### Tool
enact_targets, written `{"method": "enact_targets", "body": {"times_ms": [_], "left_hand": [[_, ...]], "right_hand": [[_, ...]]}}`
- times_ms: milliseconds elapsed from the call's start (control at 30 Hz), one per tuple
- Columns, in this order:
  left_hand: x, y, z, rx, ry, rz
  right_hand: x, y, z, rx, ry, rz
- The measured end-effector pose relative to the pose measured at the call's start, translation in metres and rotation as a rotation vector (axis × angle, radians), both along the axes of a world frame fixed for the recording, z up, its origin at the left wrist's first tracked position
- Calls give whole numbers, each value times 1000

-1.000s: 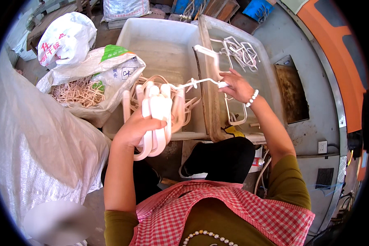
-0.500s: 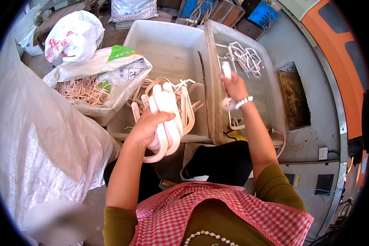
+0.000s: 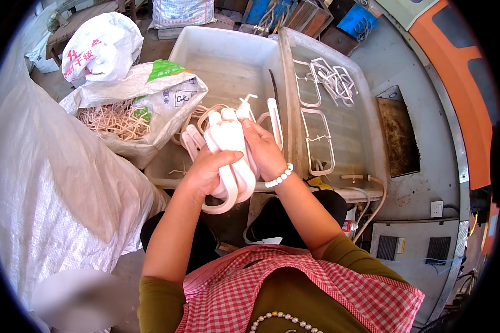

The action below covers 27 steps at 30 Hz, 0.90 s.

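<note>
Pale pink, loop-shaped plastic pieces (image 3: 226, 136) are stacked in a bundle in front of me, their curved ends hanging toward my lap. My left hand (image 3: 208, 169) is wrapped round the bundle's left side with the thumb across the top. My right hand (image 3: 264, 149), with a white bead bracelet, closes on its right side; the fingertips are partly hidden behind the pieces. Beyond the hands, more pink loops (image 3: 193, 139) lie in the left white tub (image 3: 228, 55). An upright pink strip (image 3: 275, 119) shows just past my right hand.
The right white tub (image 3: 350, 133) holds white rectangular frames (image 3: 318, 141) and a tangle of similar ones (image 3: 334, 80). An open woven sack (image 3: 166, 111) of thin pink sticks (image 3: 114, 121) stands at left, beside a big white sack (image 3: 66, 183). A grey machine panel (image 3: 416, 244) borders the right.
My right hand has moved left from over the right tub, where it held a pale piece, to the bundle. A rectangular frame in that tub is now uncovered. My left hand stays round the bundle.
</note>
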State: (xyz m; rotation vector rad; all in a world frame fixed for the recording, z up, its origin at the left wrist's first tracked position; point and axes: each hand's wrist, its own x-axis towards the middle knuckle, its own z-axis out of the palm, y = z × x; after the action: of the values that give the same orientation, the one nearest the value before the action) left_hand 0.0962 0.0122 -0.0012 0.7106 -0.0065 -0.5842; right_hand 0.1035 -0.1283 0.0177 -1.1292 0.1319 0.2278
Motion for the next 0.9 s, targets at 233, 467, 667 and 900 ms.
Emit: {"method": "enact_targets", "body": {"times_ms": [233,467,667,900], "left_hand": [[-1,-8,-1,-70,-2,24],[-5,-11,3,247,-264,-27],[-2,-24,-10,836,-771,101],[-28,-23,-10,267,-331,211]], "right_hand": [[18,-13,-5,186,121,69],[68,-54,17,270,213,-115],[25,-16,34,-1267,-1306,31],[-22,32,68,-779,-1477,-74]]}}
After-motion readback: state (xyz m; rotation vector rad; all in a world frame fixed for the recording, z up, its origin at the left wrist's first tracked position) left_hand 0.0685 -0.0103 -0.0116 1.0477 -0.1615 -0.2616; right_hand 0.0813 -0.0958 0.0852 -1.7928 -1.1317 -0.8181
